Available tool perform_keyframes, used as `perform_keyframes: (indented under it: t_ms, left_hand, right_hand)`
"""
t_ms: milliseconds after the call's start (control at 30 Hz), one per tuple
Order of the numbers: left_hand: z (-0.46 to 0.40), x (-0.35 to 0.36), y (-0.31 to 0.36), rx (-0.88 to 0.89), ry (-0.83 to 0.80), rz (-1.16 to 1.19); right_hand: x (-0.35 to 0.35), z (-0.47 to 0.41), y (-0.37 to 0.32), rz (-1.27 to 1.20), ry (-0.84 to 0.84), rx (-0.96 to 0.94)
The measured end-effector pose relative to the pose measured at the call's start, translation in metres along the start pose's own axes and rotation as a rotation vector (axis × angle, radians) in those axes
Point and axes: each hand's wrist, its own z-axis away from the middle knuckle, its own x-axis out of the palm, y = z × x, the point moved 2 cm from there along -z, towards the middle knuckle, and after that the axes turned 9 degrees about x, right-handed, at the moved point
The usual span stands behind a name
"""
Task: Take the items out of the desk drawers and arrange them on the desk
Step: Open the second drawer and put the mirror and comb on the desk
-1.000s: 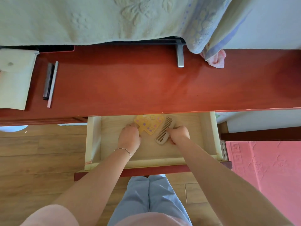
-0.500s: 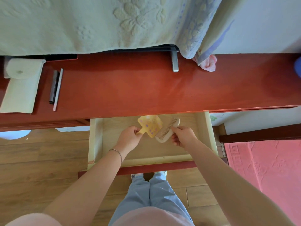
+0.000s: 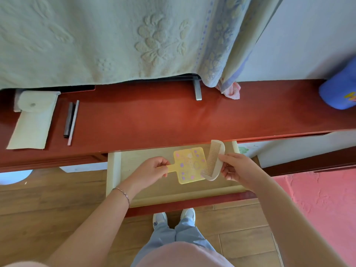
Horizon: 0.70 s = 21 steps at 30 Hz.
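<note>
**A:** Stuff on the red wooden bench [image 3: 173, 120]? Pale fabric pouch [image 3: 32, 120], two pens [image 3: 70, 120].

**B:** Over the open drawer [image 3: 113, 170], left hand [image 3: 152, 169] pinches the yellow flat paddle mirror [image 3: 189, 165]; right hand [image 3: 238, 168] grips the cream plastic comb [image 3: 213, 160].

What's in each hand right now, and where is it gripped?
Left hand pinches the yellow paddle by its narrow handle. Right hand holds the cream comb by its curved spine, teeth facing left.

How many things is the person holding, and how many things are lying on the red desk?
Held in hands: 2, yellow paddle mirror and comb
Pens on desk: 2
Pouch: 1
Blue object: 1
Total: 6
</note>
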Motion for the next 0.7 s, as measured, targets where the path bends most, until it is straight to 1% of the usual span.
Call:
perform_keyframes:
  t_ms: [167, 267, 333, 467, 567, 700]
  left_hand:
    - [0.004, -0.013, 0.006, 0.013, 0.071, 0.1]
    - [0.007, -0.03, 0.0, 0.001, 0.156, 0.14]
    - [0.01, -0.041, -0.005, -0.012, 0.242, 0.185]
    - [0.013, -0.064, -0.013, -0.017, 0.466, 0.292]
    - [0.012, -0.083, -0.018, -0.041, 0.604, 0.233]
    - [0.005, -0.104, -0.022, -0.088, 0.755, 0.259]
  right_hand:
    - [0.007, 0.007, -0.03, 0.04, -0.03, -0.099]
    - [0.021, 0.002, -0.049, 0.072, -0.057, -0.132]
    - [0.034, -0.006, -0.06, 0.104, -0.083, -0.137]
    - [0.073, -0.03, -0.081, 0.151, -0.164, -0.123]
    - [0.107, -0.051, -0.096, 0.233, -0.203, -0.107]
    - [0.148, -0.074, -0.119, 0.274, -0.179, -0.111]
